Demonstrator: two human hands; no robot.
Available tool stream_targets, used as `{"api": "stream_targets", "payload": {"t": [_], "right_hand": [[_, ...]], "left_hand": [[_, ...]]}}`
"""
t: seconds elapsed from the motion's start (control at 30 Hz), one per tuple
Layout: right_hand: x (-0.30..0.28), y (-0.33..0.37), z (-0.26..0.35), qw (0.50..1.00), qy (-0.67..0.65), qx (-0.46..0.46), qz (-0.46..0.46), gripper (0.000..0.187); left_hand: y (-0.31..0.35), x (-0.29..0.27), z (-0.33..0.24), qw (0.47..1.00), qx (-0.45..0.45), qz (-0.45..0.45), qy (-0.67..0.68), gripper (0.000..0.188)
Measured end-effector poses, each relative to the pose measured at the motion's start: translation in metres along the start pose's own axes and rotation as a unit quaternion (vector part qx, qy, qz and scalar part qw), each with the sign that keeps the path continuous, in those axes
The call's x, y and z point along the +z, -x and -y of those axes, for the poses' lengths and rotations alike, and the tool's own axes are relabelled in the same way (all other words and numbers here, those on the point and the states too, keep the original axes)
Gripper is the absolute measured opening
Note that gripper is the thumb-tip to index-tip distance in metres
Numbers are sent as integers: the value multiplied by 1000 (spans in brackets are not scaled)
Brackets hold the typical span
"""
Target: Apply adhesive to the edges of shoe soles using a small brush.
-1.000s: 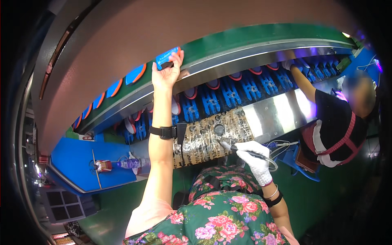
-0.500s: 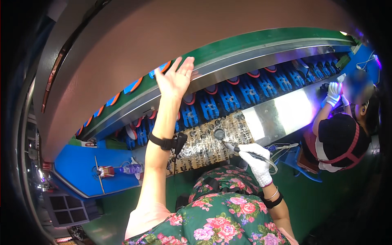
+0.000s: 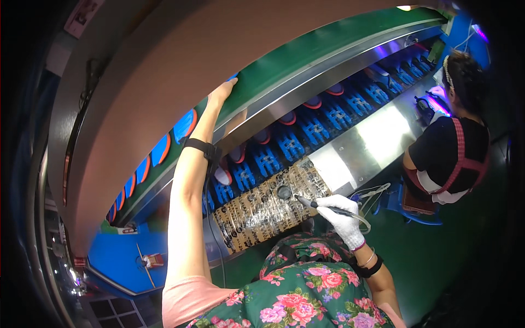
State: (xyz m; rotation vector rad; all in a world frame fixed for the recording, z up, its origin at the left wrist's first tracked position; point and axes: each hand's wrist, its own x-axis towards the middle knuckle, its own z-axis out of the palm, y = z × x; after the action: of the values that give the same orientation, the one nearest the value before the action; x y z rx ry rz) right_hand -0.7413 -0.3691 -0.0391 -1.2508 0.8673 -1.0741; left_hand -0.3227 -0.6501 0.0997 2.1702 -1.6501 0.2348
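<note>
The blue piece (image 3: 234, 75) is on the green belt (image 3: 284, 71), only a sliver of it showing beyond the fingers of the left hand (image 3: 223, 92) at the edge of the brown hood (image 3: 219, 41). Half a second ago that bare hand was spread wide above the belt, palm showing; now it has turned over and its fingers are bunched at the piece, mostly hidden, so whether they are closed on it I cannot tell. Nearer the person along the belt, other blue pieces with orange rims (image 3: 185, 126) stand in a row. The gloved right hand (image 3: 342, 216) is closed around the slim black tool (image 3: 312, 204), as in both earlier frames, its tip just beside the round dark cup (image 3: 284, 192) on the tape-wrapped cardboard (image 3: 257, 213). Beyond the cardboard runs the row of blue racks (image 3: 314, 130). At the right, the co-worker (image 3: 473, 136), whose hands were raised near the head half a second ago, now has them lower, by a dark item under violet light.
</note>
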Motion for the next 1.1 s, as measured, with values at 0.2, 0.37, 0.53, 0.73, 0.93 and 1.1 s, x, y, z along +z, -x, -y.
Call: {"api": "stream_targets", "payload": {"t": [0.2, 0.37, 0.53, 0.73, 0.93, 1.1], "right_hand": [[-14, 1, 9, 999, 28, -11, -15, 16], [-17, 1, 10, 1000, 27, 6, -10, 15], [-16, -7, 10, 1000, 17, 11, 14, 17], [-13, -16, 13, 999, -2, 38, 12, 20], [1, -28, 24, 991, -109, 74, -15, 18], [17, -37, 57, 988, -154, -7, -3, 17]], "left_hand": [[-29, 31, -35, 996, 68, 8, 52, 52], [-12, 6, -29, 977, 52, 62, 198, 44], [64, -45, -10, 768, -126, 9, 628, 30], [209, -98, -11, 868, -124, 23, 480, 65], [306, -71, -26, 737, -244, 61, 627, 79], [340, -37, -24, 539, -402, 198, 713, 55]]}}
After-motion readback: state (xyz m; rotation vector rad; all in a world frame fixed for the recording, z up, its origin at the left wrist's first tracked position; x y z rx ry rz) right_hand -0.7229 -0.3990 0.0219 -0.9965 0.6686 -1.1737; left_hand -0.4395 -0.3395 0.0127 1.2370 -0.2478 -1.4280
